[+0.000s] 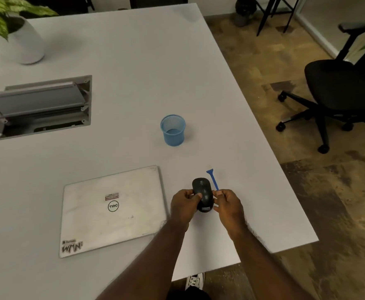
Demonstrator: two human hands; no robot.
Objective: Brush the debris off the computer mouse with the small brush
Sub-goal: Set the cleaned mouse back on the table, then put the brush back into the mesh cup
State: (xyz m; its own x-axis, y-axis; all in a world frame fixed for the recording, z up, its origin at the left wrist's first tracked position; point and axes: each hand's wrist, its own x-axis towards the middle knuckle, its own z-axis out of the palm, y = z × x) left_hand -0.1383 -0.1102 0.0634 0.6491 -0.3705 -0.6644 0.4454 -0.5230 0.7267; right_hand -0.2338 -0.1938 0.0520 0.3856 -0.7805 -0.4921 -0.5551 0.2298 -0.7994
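Both hands sit low in my view, close to the near desk [253, 148] edge. My left hand [182, 204] grips the computer mouse [203, 194] from its left side, thumb laid over the top, holding it just above the desk. My right hand [229, 204] pinches the lower end of the small brush [213, 177], whose blue handle runs up and away past the right side of the mouse, its flared head pointing off from me. The brush head is not on the mouse yet, so I judge the sweeping is about to begin.

To do it well, I would keep the left grip firm and low on the shell, leaving the wheel and button seams uncovered, then tip the brush head down onto them and flick outward, away from the laptop [112, 208] lying closed just to the left. Debris is too small for me to see.

For room, the desk's right edge runs fairly near my right hand, with bare floor beyond, so wide strokes that way risk dropping the brush. Ahead, the blue mesh cup [172, 131] stands well apart, leaving open desk between.
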